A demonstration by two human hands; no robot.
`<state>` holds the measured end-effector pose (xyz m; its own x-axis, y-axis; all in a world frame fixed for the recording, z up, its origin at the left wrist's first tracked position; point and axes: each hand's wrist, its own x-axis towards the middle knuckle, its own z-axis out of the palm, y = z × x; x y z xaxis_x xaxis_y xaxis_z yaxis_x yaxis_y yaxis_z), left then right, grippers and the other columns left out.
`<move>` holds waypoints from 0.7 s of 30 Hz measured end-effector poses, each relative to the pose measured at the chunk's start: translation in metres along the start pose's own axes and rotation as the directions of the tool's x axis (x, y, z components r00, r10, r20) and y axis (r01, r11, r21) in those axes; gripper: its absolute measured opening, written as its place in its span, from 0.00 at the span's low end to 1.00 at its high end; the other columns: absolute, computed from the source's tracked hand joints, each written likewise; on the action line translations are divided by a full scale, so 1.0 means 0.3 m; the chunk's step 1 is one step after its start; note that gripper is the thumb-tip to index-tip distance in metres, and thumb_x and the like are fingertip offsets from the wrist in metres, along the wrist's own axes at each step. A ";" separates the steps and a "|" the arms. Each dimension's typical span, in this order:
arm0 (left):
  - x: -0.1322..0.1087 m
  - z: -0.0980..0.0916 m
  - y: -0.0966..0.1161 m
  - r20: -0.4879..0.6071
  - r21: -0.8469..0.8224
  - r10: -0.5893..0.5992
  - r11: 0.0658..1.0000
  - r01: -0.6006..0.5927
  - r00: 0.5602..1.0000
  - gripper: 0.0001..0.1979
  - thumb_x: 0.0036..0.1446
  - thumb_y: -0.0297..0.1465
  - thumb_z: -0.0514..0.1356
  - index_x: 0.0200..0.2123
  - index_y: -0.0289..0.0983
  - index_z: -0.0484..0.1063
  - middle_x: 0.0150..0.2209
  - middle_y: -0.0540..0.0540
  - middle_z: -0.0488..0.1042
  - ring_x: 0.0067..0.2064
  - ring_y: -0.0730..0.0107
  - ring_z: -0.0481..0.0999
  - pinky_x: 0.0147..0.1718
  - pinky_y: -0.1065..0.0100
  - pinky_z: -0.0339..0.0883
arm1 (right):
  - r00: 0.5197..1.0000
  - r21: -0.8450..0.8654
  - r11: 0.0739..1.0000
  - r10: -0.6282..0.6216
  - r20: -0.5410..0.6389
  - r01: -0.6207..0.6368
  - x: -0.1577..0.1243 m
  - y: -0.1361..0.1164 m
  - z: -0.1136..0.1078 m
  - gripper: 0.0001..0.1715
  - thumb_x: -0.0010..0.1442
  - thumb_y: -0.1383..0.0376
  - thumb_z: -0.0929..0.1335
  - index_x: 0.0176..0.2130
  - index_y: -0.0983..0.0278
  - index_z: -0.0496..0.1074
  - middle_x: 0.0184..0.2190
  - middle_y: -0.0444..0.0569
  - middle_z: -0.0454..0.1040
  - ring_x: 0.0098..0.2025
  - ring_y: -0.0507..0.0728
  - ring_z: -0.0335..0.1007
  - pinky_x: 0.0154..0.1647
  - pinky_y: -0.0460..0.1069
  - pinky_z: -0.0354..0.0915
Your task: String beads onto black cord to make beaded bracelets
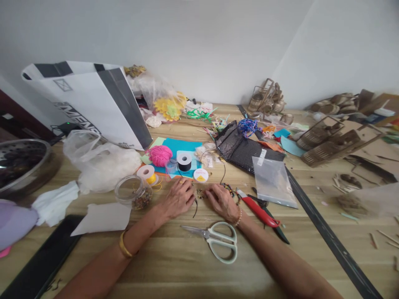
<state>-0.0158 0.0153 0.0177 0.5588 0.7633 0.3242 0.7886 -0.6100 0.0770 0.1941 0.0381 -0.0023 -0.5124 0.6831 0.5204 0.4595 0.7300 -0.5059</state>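
Note:
A black cord with small dark and coloured beads [200, 193] lies between my two hands, low over the table. My left hand [179, 198] has its fingers bent together at the cord's left side, and a loose black end hangs below the fingertips. My right hand [222, 202] is curled at the beads' right side, its fingertips pressed together. What exactly lies under the fingers is partly hidden. Beside the right hand is a beaded string [230, 189]. Scissors [212, 238] with pale green handles lie just below both hands.
A jar of beads [141, 197], yellow thread spool [146, 174], black cord spool [184, 161] and pink yarn [160, 155] stand left and behind. Right of my hands lie a red-handled cutter [260, 211] and a clear plastic bag [274, 180]. A white paper bag [102, 108] stands back left.

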 end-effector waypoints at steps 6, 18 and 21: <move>-0.002 0.009 0.045 0.034 -0.101 -0.061 0.993 0.065 0.998 0.05 0.57 0.33 0.61 0.33 0.37 0.71 0.38 0.43 0.69 0.47 0.57 0.65 0.47 0.55 0.64 | 0.990 0.075 0.994 0.090 -0.105 -0.083 0.002 0.014 -0.003 0.06 0.65 0.68 0.60 0.35 0.62 0.65 0.28 0.47 0.70 0.30 0.54 0.67 0.32 0.46 0.63; -0.035 0.033 0.028 0.050 -0.201 -0.067 0.977 0.076 0.996 0.05 0.60 0.26 0.57 0.31 0.36 0.71 0.36 0.45 0.68 0.43 0.62 0.67 0.45 0.59 0.66 | 0.986 0.120 0.989 0.106 -0.129 -0.090 0.012 0.018 -0.007 0.07 0.65 0.68 0.62 0.35 0.63 0.69 0.31 0.48 0.72 0.33 0.54 0.68 0.36 0.47 0.65; -0.038 0.031 0.027 0.052 -0.202 -0.080 0.975 0.089 0.995 0.04 0.60 0.27 0.57 0.32 0.36 0.70 0.36 0.44 0.69 0.43 0.61 0.67 0.45 0.59 0.66 | 0.986 0.140 0.986 0.111 -0.126 -0.093 0.012 0.021 -0.008 0.07 0.65 0.68 0.63 0.35 0.63 0.69 0.30 0.48 0.72 0.32 0.54 0.68 0.35 0.47 0.65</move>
<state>-0.0134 0.0036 0.0058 0.5065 0.8198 0.2671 0.7671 -0.5699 0.2945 0.1968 0.0450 -0.0020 -0.3626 0.7568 0.5438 0.3992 0.6534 -0.6432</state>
